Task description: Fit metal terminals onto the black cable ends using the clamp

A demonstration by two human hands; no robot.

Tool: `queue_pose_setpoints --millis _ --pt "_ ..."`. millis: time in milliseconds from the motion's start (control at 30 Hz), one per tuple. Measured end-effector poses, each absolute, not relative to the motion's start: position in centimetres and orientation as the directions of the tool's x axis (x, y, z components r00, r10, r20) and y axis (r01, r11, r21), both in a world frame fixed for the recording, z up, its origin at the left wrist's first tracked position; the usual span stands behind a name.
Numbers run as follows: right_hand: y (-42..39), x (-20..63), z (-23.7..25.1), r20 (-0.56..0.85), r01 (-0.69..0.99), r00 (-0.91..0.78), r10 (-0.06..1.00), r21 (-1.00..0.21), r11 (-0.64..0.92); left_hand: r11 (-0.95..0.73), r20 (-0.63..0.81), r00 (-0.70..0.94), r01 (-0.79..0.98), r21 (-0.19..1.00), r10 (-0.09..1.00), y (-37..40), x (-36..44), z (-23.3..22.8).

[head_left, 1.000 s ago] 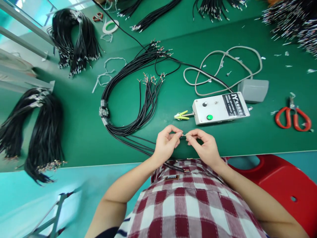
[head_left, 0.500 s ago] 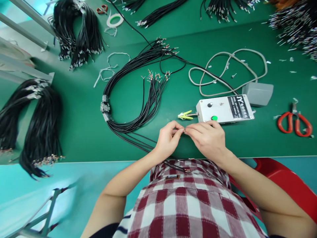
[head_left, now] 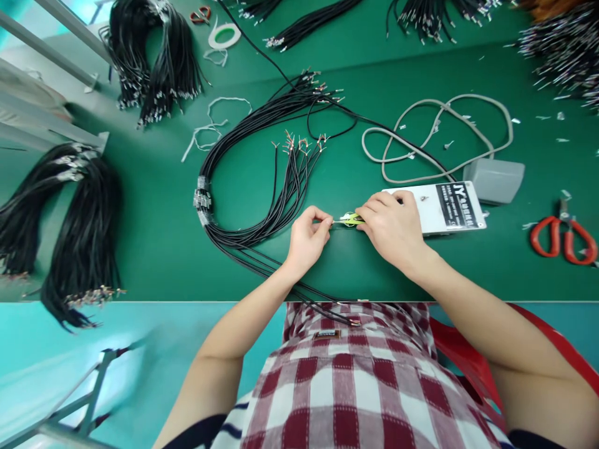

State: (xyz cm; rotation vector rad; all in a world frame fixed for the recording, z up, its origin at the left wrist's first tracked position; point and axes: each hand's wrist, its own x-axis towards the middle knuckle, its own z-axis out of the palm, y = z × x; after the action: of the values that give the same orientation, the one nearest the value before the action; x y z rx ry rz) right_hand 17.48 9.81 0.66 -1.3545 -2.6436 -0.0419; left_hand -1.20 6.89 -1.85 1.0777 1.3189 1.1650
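Observation:
My left hand point(head_left: 309, 242) pinches the end of a thin black cable between thumb and fingertips, and the cable's tip points right at the clip. Most of that cable is hidden behind the hand. My right hand point(head_left: 394, 229) has its fingers closed on a yellow-green clip point(head_left: 350, 219) that sticks out of the left end of a white box point(head_left: 433, 212) with a black label. This hand covers the box's left part. Left of my hands lies a curved bundle of black cables point(head_left: 219, 149), bound with clear tape, with stripped copper ends; a few strands hang over the table's edge.
Red-handled cutters point(head_left: 563, 234) lie at the right, near a grey adapter point(head_left: 496, 179) and its looped cord point(head_left: 397, 159). More black cable bundles point(head_left: 84, 224) sit at the left and back. A tape roll point(head_left: 224, 36) and scissors point(head_left: 200, 15) rest far back.
Both hands have moved up the table from in front of the box. My right hand has taken hold of the clip, and my left hand has brought the cable end to it.

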Motion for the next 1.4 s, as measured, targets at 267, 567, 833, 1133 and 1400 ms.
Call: queue_pose_setpoints --millis 267,567,833,1133,1400 --pt "10.3 17.3 0.6 0.181 0.796 -0.565 0.805 -0.138 0.59 0.097 -0.093 -0.04 0.127 0.987 0.995 7.7 -0.9 -3.2" --pt "10.4 17.5 0.2 0.216 0.795 -0.573 0.791 -0.087 0.6 0.105 -0.102 -0.023 0.166 0.981 0.995 7.8 -0.6 -3.5" --pt "10.2 17.2 0.5 0.224 0.809 -0.568 0.792 -0.02 0.587 0.111 -0.108 -0.038 0.114 0.987 0.993 7.9 -0.5 -3.7" --pt "5.3 22.7 1.4 0.531 0.846 -0.327 0.782 -0.205 0.493 0.154 -0.152 -0.036 0.058 0.986 0.988 7.9 -0.5 -3.8" --pt "1.9 23.9 -3.1 0.592 0.883 -0.253 0.765 -0.182 0.432 0.156 -0.154 -0.04 0.076 0.985 0.987 8.0 -0.7 -4.1"
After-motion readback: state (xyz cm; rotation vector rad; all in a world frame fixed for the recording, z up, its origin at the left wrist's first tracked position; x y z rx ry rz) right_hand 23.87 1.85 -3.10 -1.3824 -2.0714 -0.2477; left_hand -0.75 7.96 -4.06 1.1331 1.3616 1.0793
